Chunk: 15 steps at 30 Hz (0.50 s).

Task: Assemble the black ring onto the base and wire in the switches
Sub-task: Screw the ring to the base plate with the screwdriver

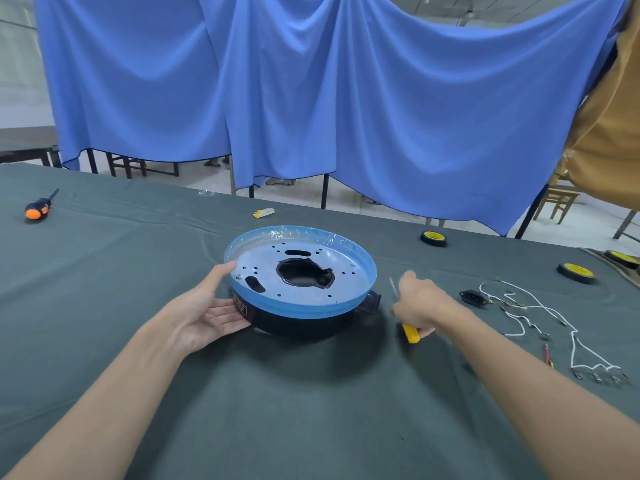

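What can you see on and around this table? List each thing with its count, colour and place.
base: one, silver under blue film, middle of the table, on the ring
ring: one, black, under the base
wires: a tangle, white, right of the base
socket: one, black, beside the wires
discs: three, black with yellow centres, far right
orange screwdriver: one, orange and black, far left
yellow screwdriver: one, yellow handle, in the right hand
tablecloth: one, dark green, over the table
curtain: one, blue, behind the table
left hand: fingers straight, against the ring's left side
right hand: grips the yellow screwdriver, right of the base
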Motion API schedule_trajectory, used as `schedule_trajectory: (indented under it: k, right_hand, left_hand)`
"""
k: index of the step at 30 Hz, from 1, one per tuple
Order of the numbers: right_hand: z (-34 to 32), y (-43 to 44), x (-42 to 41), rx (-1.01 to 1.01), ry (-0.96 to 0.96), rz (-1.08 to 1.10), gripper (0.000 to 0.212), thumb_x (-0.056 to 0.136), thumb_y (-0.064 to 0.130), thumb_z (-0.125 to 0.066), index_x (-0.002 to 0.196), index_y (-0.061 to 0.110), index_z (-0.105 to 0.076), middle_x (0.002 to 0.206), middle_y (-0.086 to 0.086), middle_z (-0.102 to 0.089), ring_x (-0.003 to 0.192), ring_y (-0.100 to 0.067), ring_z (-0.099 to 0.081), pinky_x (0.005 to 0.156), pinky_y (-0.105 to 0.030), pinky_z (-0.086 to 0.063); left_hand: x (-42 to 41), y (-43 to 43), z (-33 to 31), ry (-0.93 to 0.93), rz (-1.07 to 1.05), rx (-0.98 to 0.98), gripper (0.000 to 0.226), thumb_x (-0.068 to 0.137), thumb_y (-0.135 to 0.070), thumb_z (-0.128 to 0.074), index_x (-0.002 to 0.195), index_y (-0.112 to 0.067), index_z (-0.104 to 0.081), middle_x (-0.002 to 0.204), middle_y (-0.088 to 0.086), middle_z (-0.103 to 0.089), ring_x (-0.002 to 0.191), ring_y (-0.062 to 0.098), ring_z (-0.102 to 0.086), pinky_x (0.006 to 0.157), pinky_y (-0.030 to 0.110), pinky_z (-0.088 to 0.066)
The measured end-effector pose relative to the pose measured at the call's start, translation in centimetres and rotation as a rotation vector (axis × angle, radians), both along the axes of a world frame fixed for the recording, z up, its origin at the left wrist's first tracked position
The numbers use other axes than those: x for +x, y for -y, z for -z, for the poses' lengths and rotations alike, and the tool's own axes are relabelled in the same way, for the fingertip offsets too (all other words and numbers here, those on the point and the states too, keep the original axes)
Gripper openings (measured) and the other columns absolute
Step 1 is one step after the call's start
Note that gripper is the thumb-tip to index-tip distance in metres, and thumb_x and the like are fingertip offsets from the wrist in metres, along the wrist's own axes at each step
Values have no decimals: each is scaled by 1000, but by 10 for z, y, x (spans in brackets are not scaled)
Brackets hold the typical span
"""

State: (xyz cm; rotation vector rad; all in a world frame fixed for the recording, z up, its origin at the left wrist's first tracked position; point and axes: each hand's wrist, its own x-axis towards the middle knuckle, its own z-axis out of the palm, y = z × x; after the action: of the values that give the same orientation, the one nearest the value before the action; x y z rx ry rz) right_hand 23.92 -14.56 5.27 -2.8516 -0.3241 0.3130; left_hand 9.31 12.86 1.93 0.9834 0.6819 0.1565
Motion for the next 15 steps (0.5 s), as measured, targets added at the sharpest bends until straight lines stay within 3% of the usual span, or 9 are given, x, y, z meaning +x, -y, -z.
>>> schedule_trajectory:
  k: [4, 7, 9, 13, 15]
  right_hand:
    - [-18, 3, 3, 155, 293, 65, 17, 91, 12, -41, 103, 11, -29, 98, -14, -47, 87, -37, -48, 70, -37, -41]
    - [-37, -1, -1, 438, 388, 4, 19, 95, 21, -44, 110, 14, -35, 103, -11, -56, 92, -36, -53, 77, -42, -46]
    - [-49, -8, -8, 614, 368, -68, 19, 95, 27, -50, 109, 18, -41, 99, -5, -61, 90, -29, -58, 71, -38, -49]
    - [-66, -29, -27, 786, 367, -202, 13, 83, 33, -71, 87, 26, -60, 83, 9, -66, 77, -3, -59, 47, -10, -38]
    - [-72, -43, -36, 856, 335, -265, 15, 75, 30, -79, 79, 27, -65, 78, 11, -68, 71, -5, -59, 50, -7, -39]
  left_hand:
    - [1, 2, 3, -2, -18, 12, 69, 73, -42, -80, 107, 11, -50, 109, 27, -64, 81, 32, -72, 58, 41, -56]
    - [-1, -1, 2, -4, 32, 34, 84, 58, -43, -83, 109, 14, -48, 108, 28, -67, 81, 33, -74, 58, 40, -58]
    - [-3, -4, 1, -12, 101, 47, 95, 47, -42, -86, 112, 16, -48, 99, 28, -71, 80, 34, -74, 56, 39, -60]
    - [-7, -8, 0, -31, 230, 38, 105, 42, -37, -97, 122, 14, -50, 105, 27, -71, 84, 35, -73, 61, 40, -60]
    - [-6, -8, 2, -27, 275, 29, 112, 36, -38, -98, 124, 12, -51, 109, 26, -70, 89, 35, -73, 65, 40, -60]
